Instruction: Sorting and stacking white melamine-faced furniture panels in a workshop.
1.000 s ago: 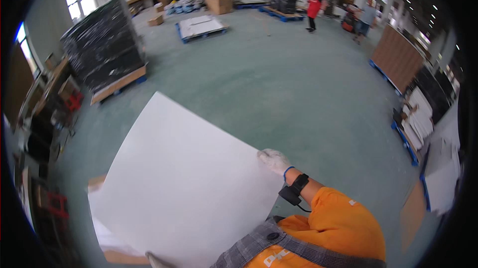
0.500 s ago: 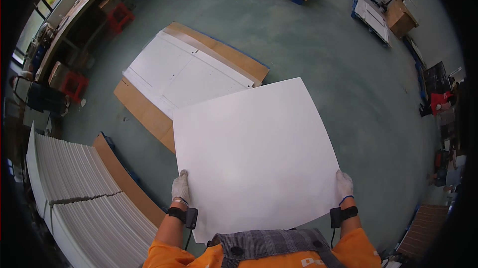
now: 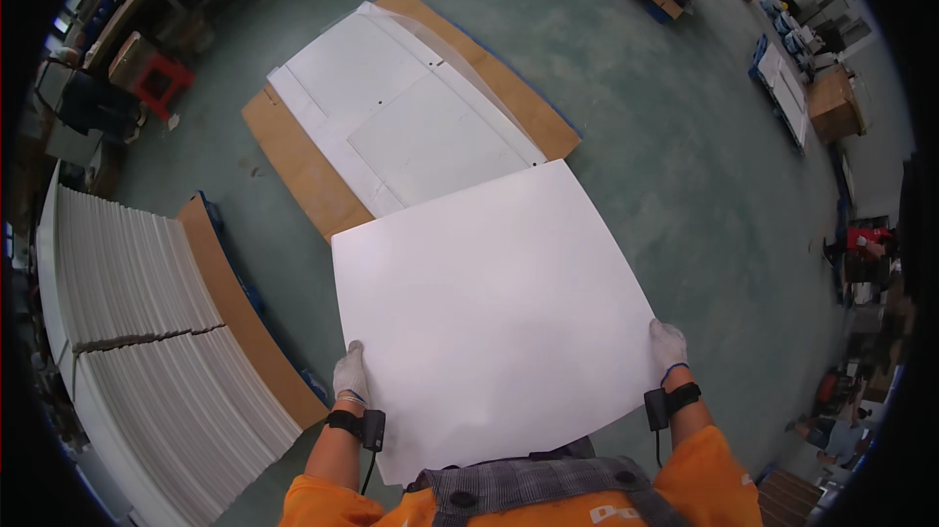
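Note:
A large plain white panel (image 3: pixel 489 312) spans the space in front of my body, its near edge close to my apron. My left hand (image 3: pixel 350 372), in a pale knit glove, is closed on the panel's left edge with the thumb on top. On the opposite edge my right hand (image 3: pixel 669 345), gloved too, grips the same panel; its fingers underneath are hidden. Beyond the far edge, white sheets (image 3: pixel 391 87) with small dark holes lie on brown cardboard (image 3: pixel 293 155) on the floor, partly covered from sight by the panel.
To the left, white panels (image 3: pixel 147 273) stand packed on edge in two rows beside a brown board (image 3: pixel 245 302). Red stools (image 3: pixel 162 85) stand near a workbench at the far left. A low pallet (image 3: pixel 782 87) and a cardboard box (image 3: pixel 834 104) are at the far right.
My view has turned, so the floor sheets now appear farther up and to the right. Both hands keep hold of the white panel, which has tilted slightly.

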Demonstrator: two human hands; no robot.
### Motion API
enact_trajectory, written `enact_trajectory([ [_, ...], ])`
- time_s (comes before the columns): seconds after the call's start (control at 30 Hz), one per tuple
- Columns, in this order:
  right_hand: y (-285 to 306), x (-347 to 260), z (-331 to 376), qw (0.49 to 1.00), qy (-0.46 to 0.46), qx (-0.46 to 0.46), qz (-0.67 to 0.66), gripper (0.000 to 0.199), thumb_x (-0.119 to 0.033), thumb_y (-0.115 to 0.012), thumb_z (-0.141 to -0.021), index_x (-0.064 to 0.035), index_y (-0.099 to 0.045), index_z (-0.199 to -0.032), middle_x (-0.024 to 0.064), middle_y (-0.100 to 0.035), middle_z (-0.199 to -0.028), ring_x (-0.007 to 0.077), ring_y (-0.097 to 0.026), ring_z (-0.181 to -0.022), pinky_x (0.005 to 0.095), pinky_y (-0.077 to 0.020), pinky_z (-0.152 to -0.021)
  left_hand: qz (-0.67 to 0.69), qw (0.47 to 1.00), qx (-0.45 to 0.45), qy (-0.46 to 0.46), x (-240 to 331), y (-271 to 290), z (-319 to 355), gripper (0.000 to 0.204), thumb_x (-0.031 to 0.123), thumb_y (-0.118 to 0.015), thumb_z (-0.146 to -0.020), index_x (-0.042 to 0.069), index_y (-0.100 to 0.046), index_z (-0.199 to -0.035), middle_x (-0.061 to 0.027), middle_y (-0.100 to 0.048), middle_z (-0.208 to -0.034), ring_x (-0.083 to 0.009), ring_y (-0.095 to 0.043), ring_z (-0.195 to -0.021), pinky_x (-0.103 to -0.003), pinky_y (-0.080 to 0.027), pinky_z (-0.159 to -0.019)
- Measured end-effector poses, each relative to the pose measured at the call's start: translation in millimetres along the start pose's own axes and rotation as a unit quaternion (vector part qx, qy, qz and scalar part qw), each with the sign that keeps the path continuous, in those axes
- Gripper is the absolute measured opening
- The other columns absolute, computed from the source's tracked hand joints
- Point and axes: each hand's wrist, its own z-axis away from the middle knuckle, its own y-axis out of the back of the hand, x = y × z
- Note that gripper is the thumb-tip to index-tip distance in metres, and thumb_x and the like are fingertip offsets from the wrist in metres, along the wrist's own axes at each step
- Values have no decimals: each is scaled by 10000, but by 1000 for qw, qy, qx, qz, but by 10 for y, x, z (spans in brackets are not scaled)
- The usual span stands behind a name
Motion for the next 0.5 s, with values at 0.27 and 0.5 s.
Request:
enact_trajectory([
  [0.27,-410,-1002,-1110,995,75,-55,-26,530,-450,-467,-875,23,-650,-1028,216,-627,-1084,354,-568,-1058,378,-413,-942,123,987,88,60,4,27,-366,704,566,-517,-864,-91,-576,-1112,-144,-631,-1056,-228,-581,-933,-346,-444,-840],
  [0.5,-1079,-1901,-2366,978,129,-145,-72,498,-427,-463,-885,16,-657,-1006,203,-640,-1044,330,-589,-1022,362,-436,-906,259,954,146,40,198,-428,-975,685,540,-535,-868,-82,-553,-1153,-141,-623,-1072,-220,-591,-919,-338,-467,-838],
])
